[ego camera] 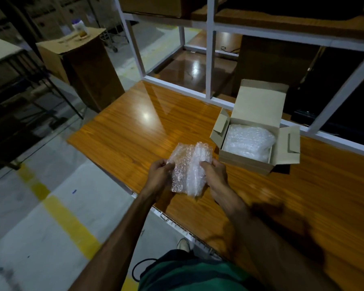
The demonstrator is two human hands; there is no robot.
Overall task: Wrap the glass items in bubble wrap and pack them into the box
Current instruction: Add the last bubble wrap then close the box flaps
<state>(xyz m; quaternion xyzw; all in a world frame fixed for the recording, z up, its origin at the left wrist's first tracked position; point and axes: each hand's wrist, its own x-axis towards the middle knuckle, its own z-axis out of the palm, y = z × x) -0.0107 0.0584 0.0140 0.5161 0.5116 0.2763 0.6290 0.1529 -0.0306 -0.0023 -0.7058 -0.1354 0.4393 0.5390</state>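
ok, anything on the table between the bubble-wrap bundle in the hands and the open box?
Nothing. In the head view, only bare wooden table separates the bubble-wrap bundle, held by the left hand and right hand, from the open box.

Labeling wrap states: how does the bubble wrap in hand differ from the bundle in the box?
The held bubble wrap is gripped by left hand and right hand above the table; the boxed bundle rests untouched inside the open box. Held wrap looks smaller, flatter. Both are clear bubble wrap.
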